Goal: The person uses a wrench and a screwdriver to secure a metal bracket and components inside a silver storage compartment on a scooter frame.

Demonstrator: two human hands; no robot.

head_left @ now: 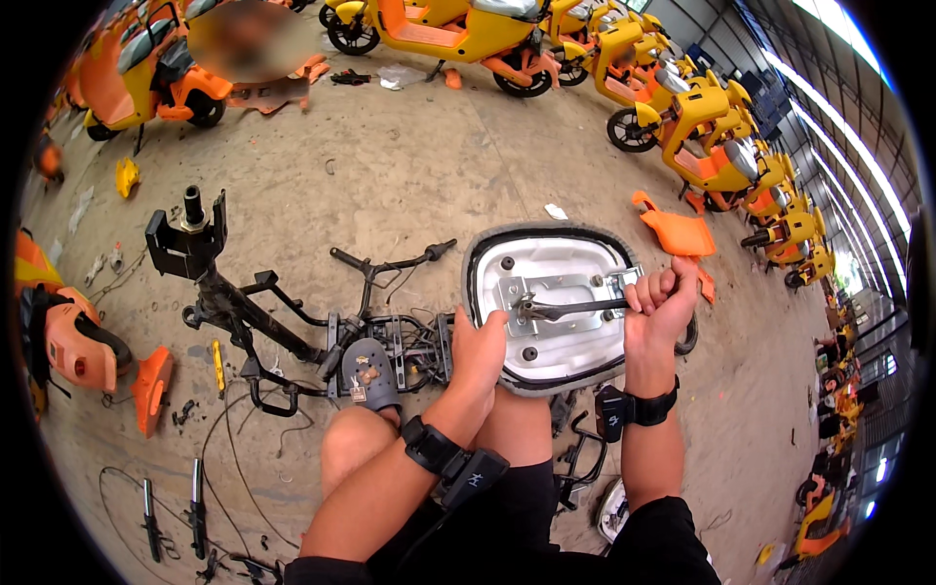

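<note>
A scooter seat [585,353] rests upside down over my lap, showing its white plastic underside and dark rim. A metal bracket [569,290] is fixed across its middle. My left hand [479,343] grips the seat's near left edge, thumb over the rim, other fingers hidden below. A dark long-handled tool that looks like a ratchet wrench [575,308] lies across the bracket, its head on the bracket's left end. My right hand [659,304] is closed around the handle's right end. Whether the head sits on a bolt is too small to tell.
A black scooter frame [263,327] lies under my foot, with handlebars [367,270] beyond it. Shock absorbers [198,507] and cables lie at lower left. Orange panels [680,232] are on the floor. Rows of yellow scooters [697,136] stand at the back and right.
</note>
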